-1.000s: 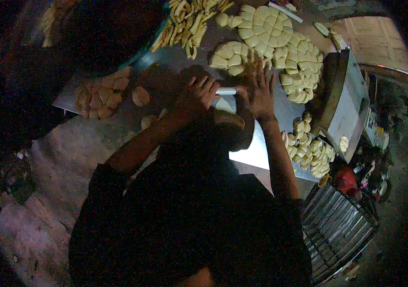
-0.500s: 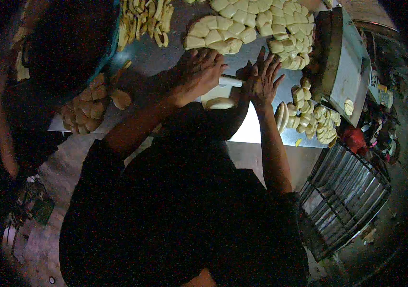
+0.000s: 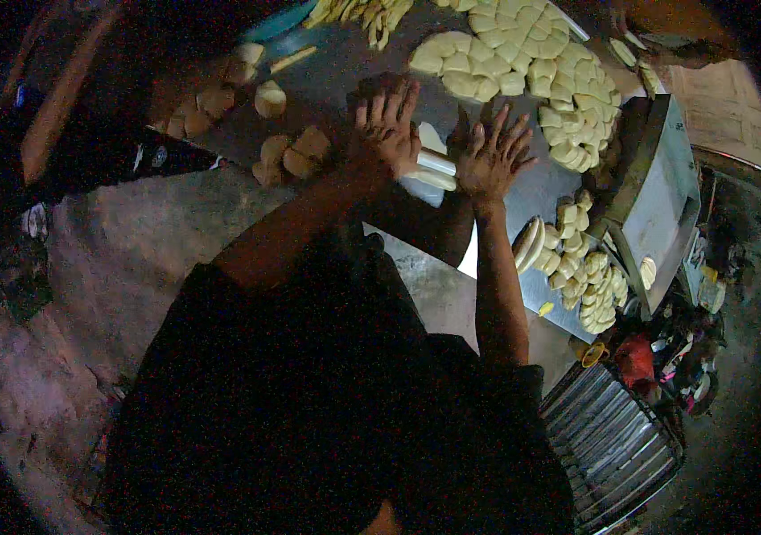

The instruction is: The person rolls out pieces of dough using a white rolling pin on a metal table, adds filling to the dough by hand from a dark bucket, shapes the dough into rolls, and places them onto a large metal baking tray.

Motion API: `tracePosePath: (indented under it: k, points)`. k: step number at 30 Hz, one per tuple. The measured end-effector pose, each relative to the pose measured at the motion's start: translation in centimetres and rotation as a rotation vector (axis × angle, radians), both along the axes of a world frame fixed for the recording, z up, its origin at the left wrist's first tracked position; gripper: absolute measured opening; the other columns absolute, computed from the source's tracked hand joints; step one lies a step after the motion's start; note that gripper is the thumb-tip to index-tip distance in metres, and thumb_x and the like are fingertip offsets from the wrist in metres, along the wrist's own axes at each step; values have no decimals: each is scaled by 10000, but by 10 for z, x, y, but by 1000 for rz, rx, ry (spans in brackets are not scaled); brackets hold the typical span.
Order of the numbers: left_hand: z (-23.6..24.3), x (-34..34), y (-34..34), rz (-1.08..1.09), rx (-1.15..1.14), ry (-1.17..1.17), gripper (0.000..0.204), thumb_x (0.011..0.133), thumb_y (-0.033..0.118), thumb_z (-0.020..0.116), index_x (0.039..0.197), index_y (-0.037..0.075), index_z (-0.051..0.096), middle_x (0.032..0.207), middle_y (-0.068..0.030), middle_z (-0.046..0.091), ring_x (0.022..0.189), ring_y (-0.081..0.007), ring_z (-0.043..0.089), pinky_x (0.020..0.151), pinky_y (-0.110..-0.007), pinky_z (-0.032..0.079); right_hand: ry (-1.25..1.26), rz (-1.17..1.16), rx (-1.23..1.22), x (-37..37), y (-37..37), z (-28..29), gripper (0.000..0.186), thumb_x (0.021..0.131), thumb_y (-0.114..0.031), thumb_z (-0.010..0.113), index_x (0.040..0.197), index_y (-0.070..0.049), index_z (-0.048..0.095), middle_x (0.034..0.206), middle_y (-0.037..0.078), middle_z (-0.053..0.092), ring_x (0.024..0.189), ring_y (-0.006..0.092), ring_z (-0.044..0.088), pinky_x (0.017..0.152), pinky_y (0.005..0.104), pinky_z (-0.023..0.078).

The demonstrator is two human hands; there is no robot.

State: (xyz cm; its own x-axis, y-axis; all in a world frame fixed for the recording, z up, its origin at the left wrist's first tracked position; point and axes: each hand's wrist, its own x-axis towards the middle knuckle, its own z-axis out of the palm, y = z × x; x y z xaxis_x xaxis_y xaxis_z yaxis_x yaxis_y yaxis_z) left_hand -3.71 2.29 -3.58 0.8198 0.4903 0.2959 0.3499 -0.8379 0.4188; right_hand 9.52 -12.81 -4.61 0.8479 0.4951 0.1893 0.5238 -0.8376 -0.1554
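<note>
A white rolling pin (image 3: 437, 161) lies across the metal table between my hands. My left hand (image 3: 389, 134) rests palm down at its left end, fingers stretched and spread. At the other end my right hand (image 3: 494, 162) lies flat too, fingers fanned out. Both palms hide the pin's ends. A flattened piece of pale dough (image 3: 431, 137) shows just beyond the pin. On the near side lies another pale strip of dough (image 3: 434, 179), partly covered. Several round dough pieces (image 3: 307, 152) sit left of my left forearm, in shadow.
Many dough pieces (image 3: 510, 53) cover the far side of the metal table (image 3: 541, 192). Smaller dough pieces (image 3: 590, 276) cluster at the right. A metal tray (image 3: 661, 201) stands beyond them. A wire rack (image 3: 617, 432) is below right. Another person's arm (image 3: 64, 102) shows at the left.
The view has turned, so the table appears tilted. My left fingers have straightened and spread. The pin has rolled nearer to me over the dough, which now shows beyond it.
</note>
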Motion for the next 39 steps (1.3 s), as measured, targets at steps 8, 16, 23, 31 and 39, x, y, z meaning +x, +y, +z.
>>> tracePosePath:
  k: [8, 16, 23, 31, 39]
  points:
    - [-6, -55, -20, -50, 332, 19, 622, 930, 374, 649, 1356, -69, 554, 1461, -249, 516, 1385, -387, 460, 1172, -557, 291, -20, 79, -21, -61, -37, 9, 699, 1009, -412, 388, 1634, -163, 200, 1694, 205, 84, 1550, 433, 111, 1159, 720, 15]
    - [-2, -70, 3, -344, 531, 180, 443, 900, 483, 646, 1040, 63, 623, 1268, -94, 632, 1233, -239, 563, 1007, -422, 466, 383, 342, 454, -69, -47, 18, 591, 1050, -289, 374, 1579, -40, 293, 1669, 212, 183, 1536, 432, 154, 1242, 567, 81]
    - [-15, -9, 6, -169, 315, -140, 402, 932, 430, 635, 1048, 46, 608, 1100, -164, 656, 1042, -342, 625, 859, -439, 506, 160, 293, 150, -29, -36, 11, 676, 1017, -355, 336, 1593, -13, 245, 1664, 208, 214, 1538, 378, 210, 1245, 544, 108]
    - [-12, 74, 29, 82, -24, -6, 469, 949, 427, 580, 1166, 11, 573, 1241, -211, 540, 1208, -356, 485, 1000, -527, 357, -93, -55, -13, 57, 12, -18, 649, 1049, -371, 339, 1637, -161, 160, 1698, 128, 150, 1562, 321, 155, 1186, 686, 79]
    - [-11, 67, 40, -233, 95, -108, 412, 987, 463, 563, 1155, 106, 683, 986, -186, 643, 1097, -336, 601, 971, -455, 483, -165, -274, -54, 118, 23, -50, 711, 1037, -489, 357, 1640, -184, 138, 1694, 103, 187, 1554, 303, 197, 1174, 686, 119]
